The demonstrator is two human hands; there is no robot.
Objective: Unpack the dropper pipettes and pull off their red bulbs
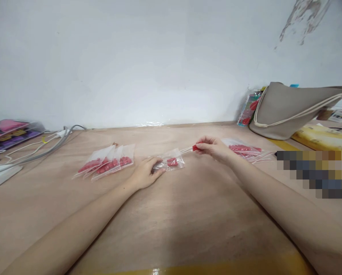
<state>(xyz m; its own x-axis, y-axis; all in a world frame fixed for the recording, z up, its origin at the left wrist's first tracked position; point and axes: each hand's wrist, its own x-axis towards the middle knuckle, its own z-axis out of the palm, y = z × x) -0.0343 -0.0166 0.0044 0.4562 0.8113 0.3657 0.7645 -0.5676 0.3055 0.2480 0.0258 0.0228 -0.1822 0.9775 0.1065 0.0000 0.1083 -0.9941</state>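
Note:
A small clear plastic bag [173, 161] with red pieces inside lies on the wooden table [171, 221] between my hands. My left hand [145, 173] pinches its left end, fingers closed on the plastic. My right hand [213, 148] pinches the bag's right edge, where a small red piece [194, 147] shows at the fingertips. To the left lie several filled clear bags of red pieces [106, 163], overlapping. Behind my right hand sits another pile of clear bags with red pieces [244, 149].
A grey handbag [291, 110] stands at the back right, with a colourful packet [247, 109] leaning on the wall beside it. Yellow packaging [322, 139] lies further right. Grey and white cables [47, 145] and pink and purple packs [7, 133] are at the far left.

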